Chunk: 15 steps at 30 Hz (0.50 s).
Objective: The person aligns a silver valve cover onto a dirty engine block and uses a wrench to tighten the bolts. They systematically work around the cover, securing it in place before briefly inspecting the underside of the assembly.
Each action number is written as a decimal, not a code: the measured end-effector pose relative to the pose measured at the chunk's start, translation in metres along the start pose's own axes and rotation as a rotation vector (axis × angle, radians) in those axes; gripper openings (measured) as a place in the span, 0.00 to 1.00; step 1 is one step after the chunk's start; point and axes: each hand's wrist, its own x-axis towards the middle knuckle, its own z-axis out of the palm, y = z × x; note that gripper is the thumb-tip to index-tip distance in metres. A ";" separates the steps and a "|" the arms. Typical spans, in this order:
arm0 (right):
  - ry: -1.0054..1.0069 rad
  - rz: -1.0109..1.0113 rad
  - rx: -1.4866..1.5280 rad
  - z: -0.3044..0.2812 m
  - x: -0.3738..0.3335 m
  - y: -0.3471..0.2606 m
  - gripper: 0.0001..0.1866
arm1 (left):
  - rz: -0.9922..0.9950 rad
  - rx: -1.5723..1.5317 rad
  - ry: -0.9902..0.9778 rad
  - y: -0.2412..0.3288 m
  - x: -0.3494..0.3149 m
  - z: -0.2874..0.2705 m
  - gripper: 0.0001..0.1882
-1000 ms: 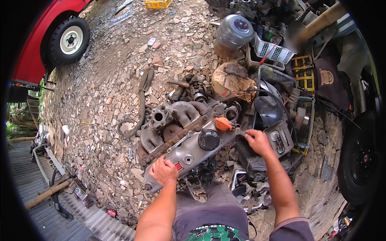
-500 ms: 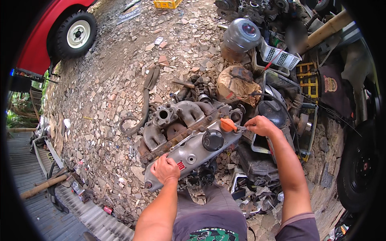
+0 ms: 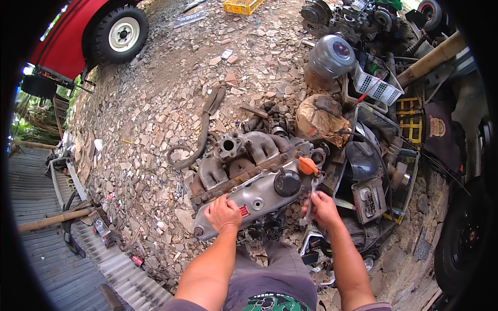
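A silver valve cover point(image 3: 248, 207) lies slantwise across the engine in front of me, with a black round cap point(image 3: 287, 183) and an orange part point(image 3: 308, 166) towards its right end. My left hand point(image 3: 223, 213) grips the cover's left part, its fingers bent over the far edge. At the right end, my right hand point(image 3: 322, 209) is closed round a wrench point(image 3: 313, 193). The wrench's upper end meets the engine just below the orange part; whether it sits on a nut is too small to tell. Another slim wrench point(image 3: 250, 180) rests along the cover's far edge.
Rusty manifold pipes point(image 3: 257, 147) run along the engine's far side. To the right stand a paper-wrapped bundle point(image 3: 321, 124), a large plastic bottle point(image 3: 332, 58), a white basket point(image 3: 377, 85) and a crate of parts point(image 3: 410, 171). Broken tile covers the ground; a red vehicle point(image 3: 59, 41) is far left.
My right hand has come nearer to me, swinging the wrench from sideways to lengthwise. My left hand stays on the cover. The whole view has shifted slightly.
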 end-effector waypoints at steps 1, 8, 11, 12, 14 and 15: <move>0.019 -0.045 -0.124 -0.005 -0.007 0.003 0.10 | -0.005 0.001 -0.006 -0.002 0.000 0.000 0.13; 0.200 -0.379 -0.669 -0.076 0.002 -0.028 0.08 | -0.012 -0.004 0.013 0.000 -0.001 0.002 0.13; 0.230 -0.462 -0.838 -0.079 0.011 -0.073 0.10 | -0.008 -0.005 0.011 0.004 -0.001 0.003 0.13; 0.209 -0.485 -0.948 -0.078 0.015 -0.086 0.10 | -0.001 -0.004 0.024 0.001 0.000 0.004 0.13; 0.172 -0.443 -1.110 -0.066 0.018 -0.111 0.11 | 0.005 0.002 0.036 -0.001 -0.001 0.005 0.13; 0.115 -0.459 -1.155 -0.062 0.019 -0.121 0.11 | 0.007 0.003 0.036 0.000 -0.001 0.005 0.13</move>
